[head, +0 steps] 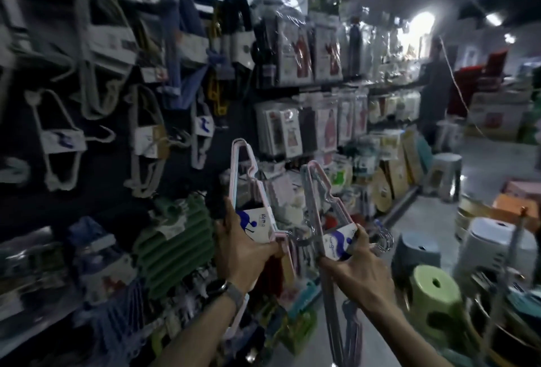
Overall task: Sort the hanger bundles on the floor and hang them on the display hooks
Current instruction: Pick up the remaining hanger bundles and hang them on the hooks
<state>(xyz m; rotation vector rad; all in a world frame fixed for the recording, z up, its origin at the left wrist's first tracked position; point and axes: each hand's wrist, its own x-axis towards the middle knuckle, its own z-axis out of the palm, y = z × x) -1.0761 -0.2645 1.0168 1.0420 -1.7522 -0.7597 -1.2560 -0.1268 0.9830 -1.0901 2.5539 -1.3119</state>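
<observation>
My left hand [244, 246] grips a pink hanger bundle [248, 179] by its white and blue paper label, held upright in front of the display wall. My right hand [355, 270] grips a second bundle of grey and pink hangers [319, 191] at its label, just to the right of the first. Both bundles tilt slightly left with their metal hooks hanging near my hands. White hanger bundles [58, 144] hang on the dark display wall [96, 167] to the upper left. The picture is blurred.
Packaged goods fill the shelves [322, 120] ahead along the aisle. Green ribbed items [175, 238] hang low on the wall. Plastic stools in green [433, 293], white [494, 240] and grey [417, 252] crowd the floor at right. A person [436, 82] stands far down the aisle.
</observation>
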